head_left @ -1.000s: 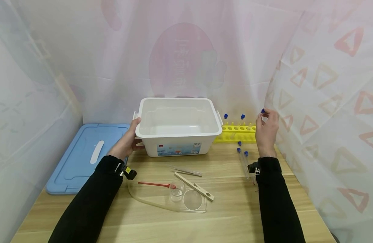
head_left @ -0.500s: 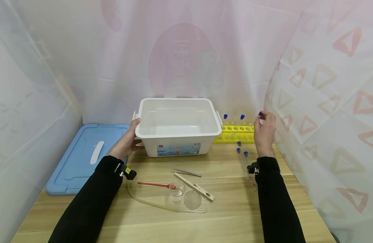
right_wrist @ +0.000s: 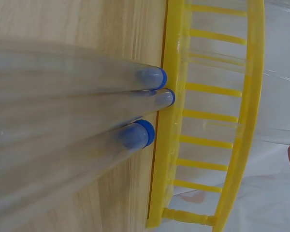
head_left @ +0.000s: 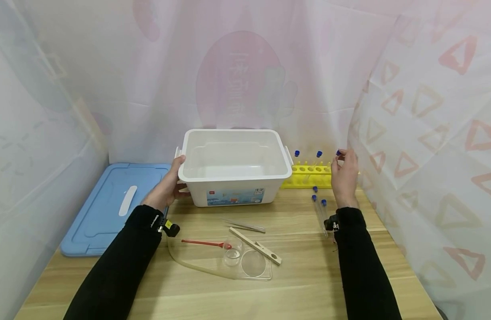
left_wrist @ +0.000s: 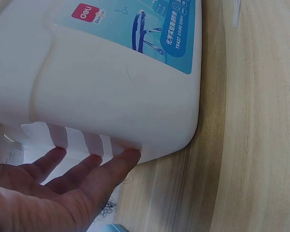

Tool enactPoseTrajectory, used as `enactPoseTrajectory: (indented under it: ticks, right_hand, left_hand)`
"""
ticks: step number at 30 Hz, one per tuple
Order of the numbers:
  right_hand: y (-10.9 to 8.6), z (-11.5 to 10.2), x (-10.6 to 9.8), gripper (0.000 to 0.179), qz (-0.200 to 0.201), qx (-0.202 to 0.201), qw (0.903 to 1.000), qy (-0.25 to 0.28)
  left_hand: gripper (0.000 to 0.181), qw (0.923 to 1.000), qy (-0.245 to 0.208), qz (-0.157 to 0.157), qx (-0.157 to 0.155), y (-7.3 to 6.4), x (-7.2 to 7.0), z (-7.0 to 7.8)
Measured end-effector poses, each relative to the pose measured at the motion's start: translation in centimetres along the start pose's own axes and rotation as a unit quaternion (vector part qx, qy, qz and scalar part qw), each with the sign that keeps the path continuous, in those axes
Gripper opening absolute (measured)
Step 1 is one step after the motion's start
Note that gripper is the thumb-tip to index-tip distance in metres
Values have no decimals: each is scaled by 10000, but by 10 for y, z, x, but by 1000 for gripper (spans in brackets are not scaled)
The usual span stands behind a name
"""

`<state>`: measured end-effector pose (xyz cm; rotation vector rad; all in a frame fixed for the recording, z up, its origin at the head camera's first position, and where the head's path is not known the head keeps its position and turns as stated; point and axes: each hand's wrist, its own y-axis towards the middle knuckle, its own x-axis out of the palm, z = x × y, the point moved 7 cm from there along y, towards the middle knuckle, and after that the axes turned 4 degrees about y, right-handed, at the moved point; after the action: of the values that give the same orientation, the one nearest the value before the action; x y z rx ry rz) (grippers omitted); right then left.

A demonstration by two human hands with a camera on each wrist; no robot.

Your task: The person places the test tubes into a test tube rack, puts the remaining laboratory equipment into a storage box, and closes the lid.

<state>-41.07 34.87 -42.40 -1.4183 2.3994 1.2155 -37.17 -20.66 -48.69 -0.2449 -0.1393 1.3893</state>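
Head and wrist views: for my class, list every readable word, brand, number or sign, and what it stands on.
"deli": red logo on the blue printed label of the white plastic bin.
"化学实验": dark-blue panel on that label; following characters unclear.
"YX437": same panel.
Too small: other label print; white marks by the black fabric left cuff.
Too faint: characters on the pink circle of the pale fabric backdrop.

black sleeves (head_left: 113, 266) carry small black wrist cameras (head_left: 172, 230).
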Motion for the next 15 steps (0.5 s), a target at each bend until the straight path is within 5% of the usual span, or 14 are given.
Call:
enactPoseTrajectory:
  ticks: [15]
  right_hand:
    - [-6,13,12,31,-375,45,9987,-331]
  left_hand:
    - [107,10000,27,24,55,-2,1,1]
